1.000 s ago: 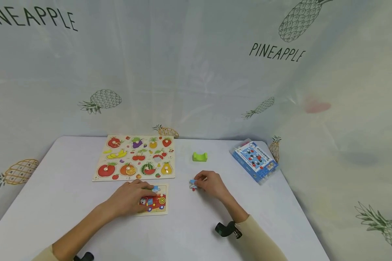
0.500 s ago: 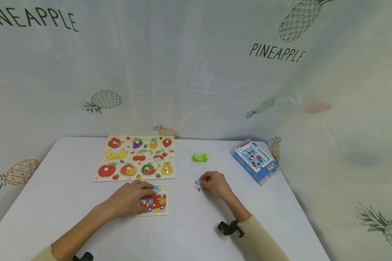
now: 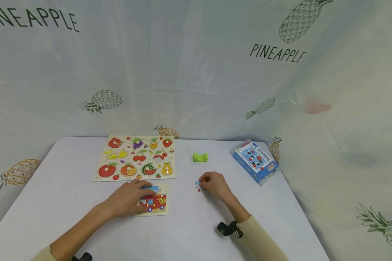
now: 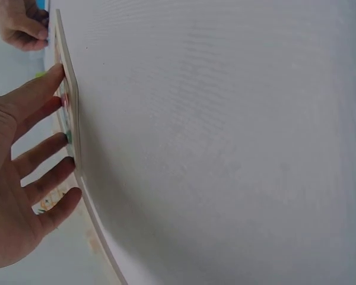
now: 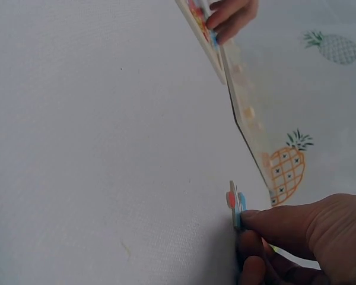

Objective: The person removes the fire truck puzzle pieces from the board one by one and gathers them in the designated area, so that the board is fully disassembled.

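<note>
My left hand [image 3: 130,198] rests with spread fingers on a small wooden jigsaw puzzle [image 3: 157,203] with a red truck picture, covering its left part. In the left wrist view, the fingertips [image 4: 60,70] touch the puzzle's face. To the right, my right hand [image 3: 215,184] pinches a small blue-and-white jigsaw piece [image 3: 197,185] with a red spot, between thumb and fingers. The right wrist view shows that piece [image 5: 234,205] edge-on, close over the white table, with the other fingers curled beneath the thumb.
A large fruit puzzle board [image 3: 105,159] lies just behind the small puzzle. A green curved block [image 3: 200,157] stands behind my right hand. At the back right is a blue box [image 3: 255,161] in clear plastic. A pineapple-print curtain [image 3: 196,72] hangs behind the table [image 3: 183,235].
My right hand has shifted slightly to the right with the jigsaw piece, which shows at a somewhat different angle. My left hand has stayed on the truck puzzle.
</note>
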The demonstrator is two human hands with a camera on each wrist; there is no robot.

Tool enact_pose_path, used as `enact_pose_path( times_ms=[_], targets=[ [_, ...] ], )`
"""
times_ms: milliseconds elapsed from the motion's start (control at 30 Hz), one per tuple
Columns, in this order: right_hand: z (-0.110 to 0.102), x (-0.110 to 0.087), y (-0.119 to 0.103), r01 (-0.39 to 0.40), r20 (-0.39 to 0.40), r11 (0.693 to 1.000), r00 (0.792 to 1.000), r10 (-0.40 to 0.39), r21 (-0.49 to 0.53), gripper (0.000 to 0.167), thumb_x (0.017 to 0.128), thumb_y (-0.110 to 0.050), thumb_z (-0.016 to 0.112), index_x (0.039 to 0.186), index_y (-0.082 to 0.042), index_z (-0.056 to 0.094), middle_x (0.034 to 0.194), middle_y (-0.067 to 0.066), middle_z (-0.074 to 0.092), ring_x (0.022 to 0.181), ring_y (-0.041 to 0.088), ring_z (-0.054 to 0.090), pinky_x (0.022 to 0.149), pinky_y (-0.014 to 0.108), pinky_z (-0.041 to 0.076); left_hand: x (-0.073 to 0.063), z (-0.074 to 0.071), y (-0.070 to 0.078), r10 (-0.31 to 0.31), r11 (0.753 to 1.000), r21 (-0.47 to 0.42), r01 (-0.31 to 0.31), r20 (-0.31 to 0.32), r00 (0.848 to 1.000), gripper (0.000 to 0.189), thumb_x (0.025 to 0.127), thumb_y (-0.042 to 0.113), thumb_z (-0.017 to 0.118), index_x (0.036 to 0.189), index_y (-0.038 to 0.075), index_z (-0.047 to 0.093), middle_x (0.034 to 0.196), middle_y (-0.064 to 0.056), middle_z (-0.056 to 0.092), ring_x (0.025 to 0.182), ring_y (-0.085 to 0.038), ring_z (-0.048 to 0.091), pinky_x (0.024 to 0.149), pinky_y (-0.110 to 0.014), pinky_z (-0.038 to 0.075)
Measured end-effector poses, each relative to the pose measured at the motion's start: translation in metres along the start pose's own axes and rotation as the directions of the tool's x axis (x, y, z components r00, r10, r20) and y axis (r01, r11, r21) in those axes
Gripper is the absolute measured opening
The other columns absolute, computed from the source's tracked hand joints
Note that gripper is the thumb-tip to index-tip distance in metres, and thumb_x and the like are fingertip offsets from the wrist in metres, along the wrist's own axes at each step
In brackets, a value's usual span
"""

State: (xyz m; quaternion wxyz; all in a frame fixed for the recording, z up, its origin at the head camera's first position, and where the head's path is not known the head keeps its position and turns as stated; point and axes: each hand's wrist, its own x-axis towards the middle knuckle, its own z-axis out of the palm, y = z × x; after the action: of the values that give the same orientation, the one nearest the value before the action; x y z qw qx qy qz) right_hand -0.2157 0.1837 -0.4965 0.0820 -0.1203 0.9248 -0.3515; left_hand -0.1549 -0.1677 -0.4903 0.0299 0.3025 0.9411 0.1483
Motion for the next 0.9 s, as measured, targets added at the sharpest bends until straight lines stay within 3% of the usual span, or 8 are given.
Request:
enact_pose_path(
  times_ms=[333, 600, 900],
  targets=[
    [-0.001, -0.001, -0.002, -0.002, -0.004, 1.000, 1.000, 0.002, -0.017, 0.007, 0.090, -0.011, 0.073, 0.096, -0.009, 0.075, 0.079, -0.002, 0.062, 0.072, 0.013, 0.054, 0.061, 0.026, 0.045, -0.002, -0.004, -0.003, 0.007, 1.000, -0.011, -0.007, 0.029, 1.000, 0.052, 0.076, 0.043, 0.085, 0.123, 0.024, 0.072, 0.136, -0.003, 0.061, 0.129, -0.035, 0.052, 0.094, -0.060, 0.048],
    [0.000, 0.000, -0.003, 0.001, -0.051, 1.000, 0.999, 0.000, 0.025, 0.005, 0.089, -0.014, 0.074, 0.094, -0.013, 0.074, 0.080, -0.004, 0.064, 0.071, 0.011, 0.058, 0.060, 0.026, 0.048, -0.003, -0.003, -0.003, -0.016, 0.995, -0.098, 0.019, 0.030, 0.999, 0.052, 0.076, 0.037, 0.088, 0.122, 0.020, 0.072, 0.131, -0.005, 0.060, 0.126, -0.034, 0.053, 0.099, -0.058, 0.047],
    [0.019, 0.008, -0.030, 0.007, 0.004, 1.000, 1.000, -0.007, 0.016, 0.006, 0.091, -0.015, 0.073, 0.096, -0.014, 0.075, 0.082, -0.004, 0.064, 0.073, 0.011, 0.058, 0.061, 0.025, 0.049, -0.005, -0.003, -0.003, -0.037, 0.995, -0.096, 0.040, 0.034, 0.999, 0.050, 0.077, 0.038, 0.087, 0.122, 0.020, 0.074, 0.128, -0.004, 0.060, 0.123, -0.030, 0.054, 0.099, -0.053, 0.050]
  ],
)
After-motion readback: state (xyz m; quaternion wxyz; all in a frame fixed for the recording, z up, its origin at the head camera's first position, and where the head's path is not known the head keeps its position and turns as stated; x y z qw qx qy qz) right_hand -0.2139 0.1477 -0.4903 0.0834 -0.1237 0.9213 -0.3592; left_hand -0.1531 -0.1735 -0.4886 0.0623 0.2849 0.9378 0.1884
